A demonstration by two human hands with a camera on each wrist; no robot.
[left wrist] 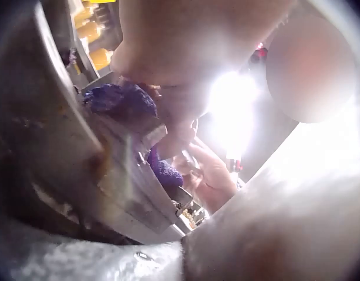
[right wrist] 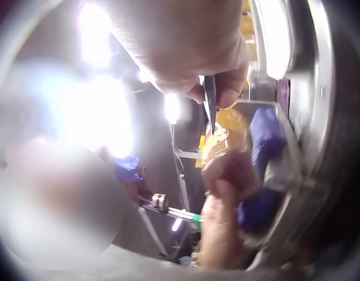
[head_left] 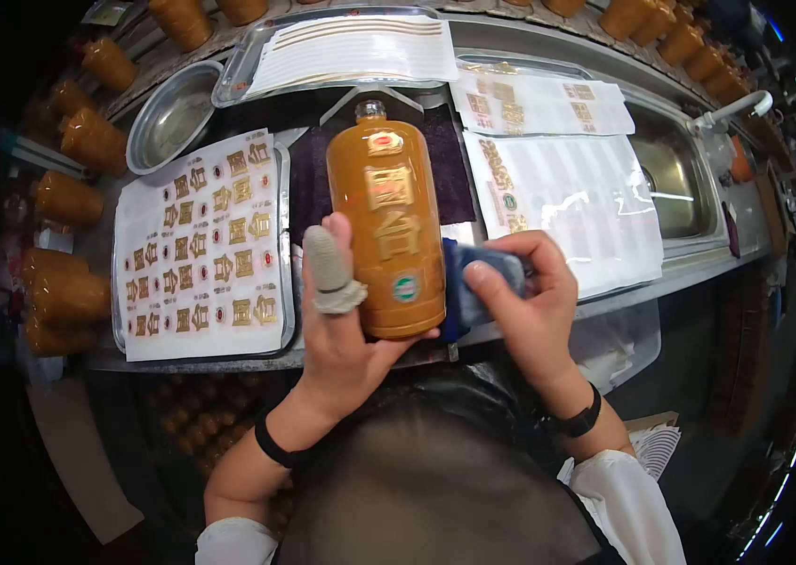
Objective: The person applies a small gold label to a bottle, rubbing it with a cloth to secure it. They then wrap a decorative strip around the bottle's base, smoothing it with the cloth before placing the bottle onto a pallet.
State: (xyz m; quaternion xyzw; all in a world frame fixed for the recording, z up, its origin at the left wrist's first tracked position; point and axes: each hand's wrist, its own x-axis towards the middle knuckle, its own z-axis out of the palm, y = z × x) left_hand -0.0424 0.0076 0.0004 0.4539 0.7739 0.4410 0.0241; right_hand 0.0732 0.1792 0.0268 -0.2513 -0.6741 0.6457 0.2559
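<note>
An amber-brown bottle (head_left: 388, 212) with raised gold characters, a red emblem and a green emblem lies face up, its clear neck pointing away from me. My left hand (head_left: 337, 353) holds it at its lower left side, with a grey knitted cover (head_left: 328, 268) on one finger. Beside the bottle's lower right, my right hand (head_left: 544, 306) pinches a flat blue-grey piece (head_left: 497, 270) between thumb and fingers; edge-on in the right wrist view, it looks like a thin dark blade (right wrist: 210, 99). A dark blue cloth (head_left: 457, 287) shows between this piece and the bottle.
Left stands a tray with a sheet of gold character stickers (head_left: 195, 250); right are more sticker sheets (head_left: 567, 217). A metal bowl (head_left: 172, 118), stacked white sheets (head_left: 351, 52) and a sink (head_left: 675, 188) lie beyond. Several amber bottles (head_left: 68, 202) line the left edge.
</note>
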